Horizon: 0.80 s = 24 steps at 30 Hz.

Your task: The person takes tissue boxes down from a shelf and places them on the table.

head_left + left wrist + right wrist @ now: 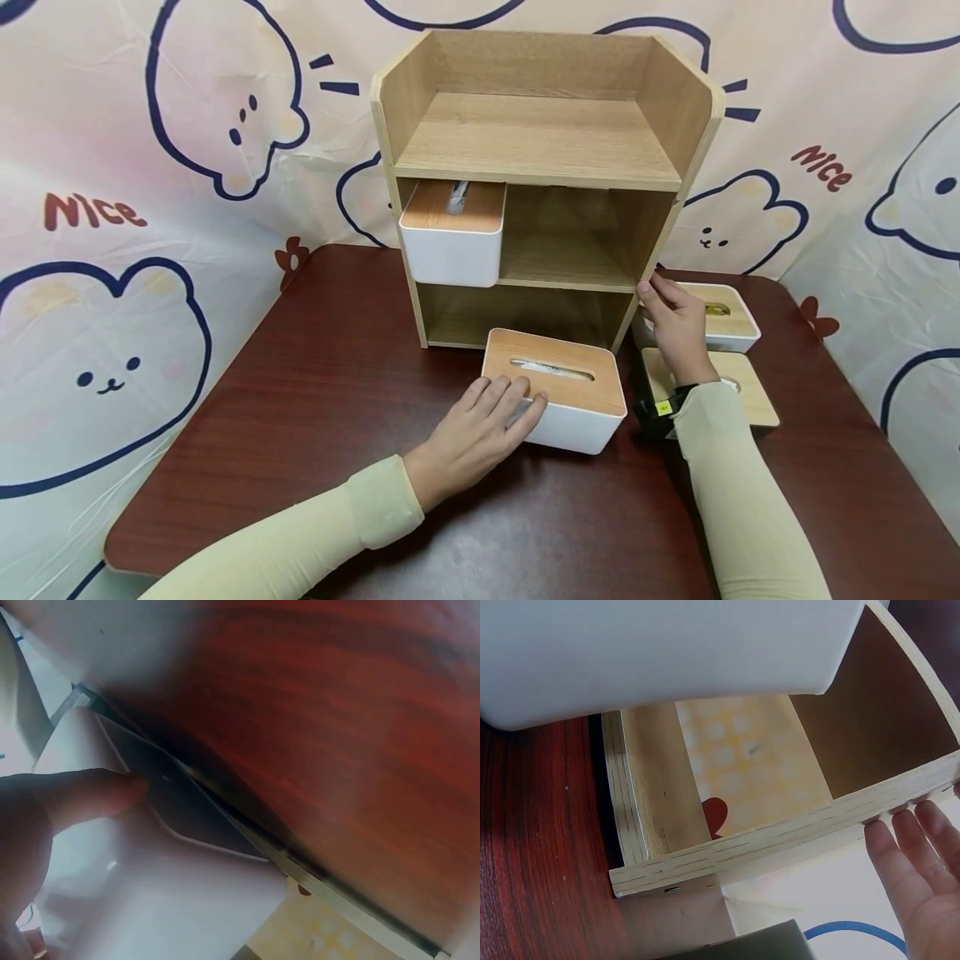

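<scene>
A white tissue box (573,429) with a wooden lid is in front of the wooden shelf (540,133), near its lower compartment. My left hand (476,429) grips the box at its left end, fingers over the lid's edge. The thumb (97,796) presses the white wall in the left wrist view, where the dark underside shows, so the box sits tilted or raised. My right hand (672,323) rests at the shelf's right side; its straight fingertips (885,844) touch the side panel in the right wrist view. Its thumb is out of that view.
A second white tissue box (453,257) stands in the middle tier's left half, its front jutting out. Two more boxes are right of the shelf: a white one (742,335) behind and a dark one with a pale lid (753,400) nearer. All stand on a brown table (300,392).
</scene>
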Available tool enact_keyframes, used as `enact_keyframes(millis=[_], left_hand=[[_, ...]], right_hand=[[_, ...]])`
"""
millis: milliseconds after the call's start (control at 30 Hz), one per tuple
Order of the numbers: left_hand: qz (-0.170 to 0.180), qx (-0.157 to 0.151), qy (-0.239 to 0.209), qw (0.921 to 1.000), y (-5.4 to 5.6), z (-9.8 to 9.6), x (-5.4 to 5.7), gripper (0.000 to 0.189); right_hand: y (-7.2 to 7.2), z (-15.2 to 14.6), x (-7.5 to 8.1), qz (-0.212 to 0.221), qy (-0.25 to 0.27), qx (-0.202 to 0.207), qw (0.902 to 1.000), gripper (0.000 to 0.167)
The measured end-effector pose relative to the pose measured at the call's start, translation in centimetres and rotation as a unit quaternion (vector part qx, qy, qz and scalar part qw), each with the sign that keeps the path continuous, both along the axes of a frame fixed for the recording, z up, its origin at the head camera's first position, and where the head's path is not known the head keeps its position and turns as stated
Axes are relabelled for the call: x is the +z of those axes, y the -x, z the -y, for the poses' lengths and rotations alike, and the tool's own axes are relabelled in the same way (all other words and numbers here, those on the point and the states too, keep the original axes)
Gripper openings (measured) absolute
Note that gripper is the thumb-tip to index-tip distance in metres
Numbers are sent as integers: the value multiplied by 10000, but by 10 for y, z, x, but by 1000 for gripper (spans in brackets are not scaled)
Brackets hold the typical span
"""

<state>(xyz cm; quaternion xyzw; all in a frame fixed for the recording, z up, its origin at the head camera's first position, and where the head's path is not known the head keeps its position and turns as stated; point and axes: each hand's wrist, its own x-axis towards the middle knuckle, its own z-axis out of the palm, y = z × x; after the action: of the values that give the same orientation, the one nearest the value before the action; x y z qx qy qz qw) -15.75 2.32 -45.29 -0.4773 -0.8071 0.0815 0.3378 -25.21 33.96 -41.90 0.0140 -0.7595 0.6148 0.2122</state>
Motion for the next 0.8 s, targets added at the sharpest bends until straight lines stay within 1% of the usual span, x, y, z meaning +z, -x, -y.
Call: enact_keyframes(millis=[200,400,567,800], left_hand=[[56,201,-87,9997,-3,-4,1,51],[53,253,-241,9994,-4,-6,0,50],[136,330,-252,9990,-5,-7,0,50],[231,414,-253,9986,-5,-7,0,48]], right_hand=[[0,-1,-1,21,46,9,10000,46],[2,0,0,0,207,36,9998,47],[1,0,0,33,237,12,9997,47],[1,-1,0,53,85,-3,9999,46]])
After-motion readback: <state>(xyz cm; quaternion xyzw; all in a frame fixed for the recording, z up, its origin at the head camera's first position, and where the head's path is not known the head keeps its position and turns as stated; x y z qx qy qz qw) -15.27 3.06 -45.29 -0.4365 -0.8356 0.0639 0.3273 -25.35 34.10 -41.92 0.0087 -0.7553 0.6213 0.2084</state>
